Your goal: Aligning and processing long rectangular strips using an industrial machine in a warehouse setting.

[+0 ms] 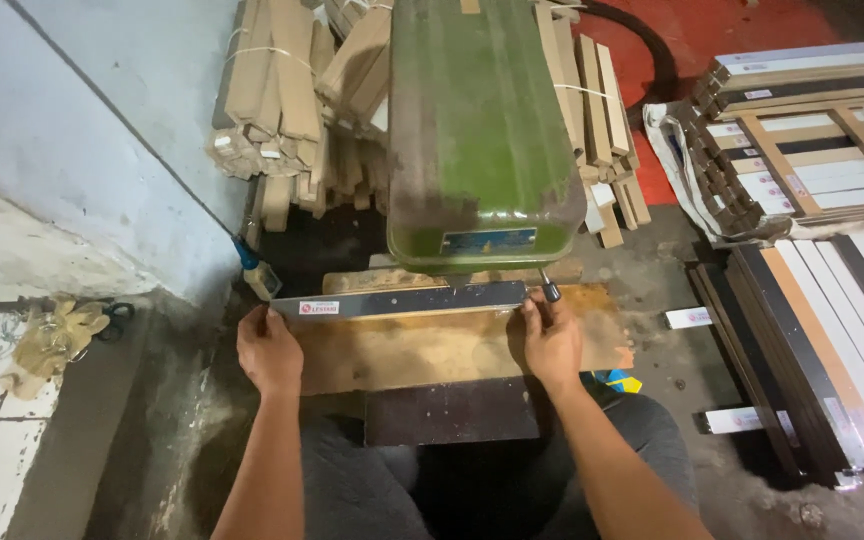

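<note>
Head view, looking down over the person's lap. A green machine housing point(480, 130) rises in the centre, worn brown along its lower edges, with a small blue plate on its front face. Below it lies a wooden work board point(432, 350), pale and scuffed, and a dark panel point(452, 412) sits under the board's near edge.

A long dark strip point(402, 300) lies crosswise on the board, right under the front of the machine, with a small white label near its left end. The left hand point(270, 350) is curled around the strip's left end, fingers on its edge. The right hand point(552, 340) grips the strip's right end, thumb and fingers closed on it. A small dark knob point(549, 291) on a thin rod sticks out just above the right hand; whether it touches the hand cannot be told.

Behind the machine: bundles of tan wooden pieces point(282, 90), tied with cord. Right side: stacks of long strips point(822, 350) in black, white and tan on the floor, more stacks point(802, 120) further back near a red floor. Left: a crumpled pair of work gloves point(52, 340) on a white ledge, against a pale blue wall point(102, 120).
</note>
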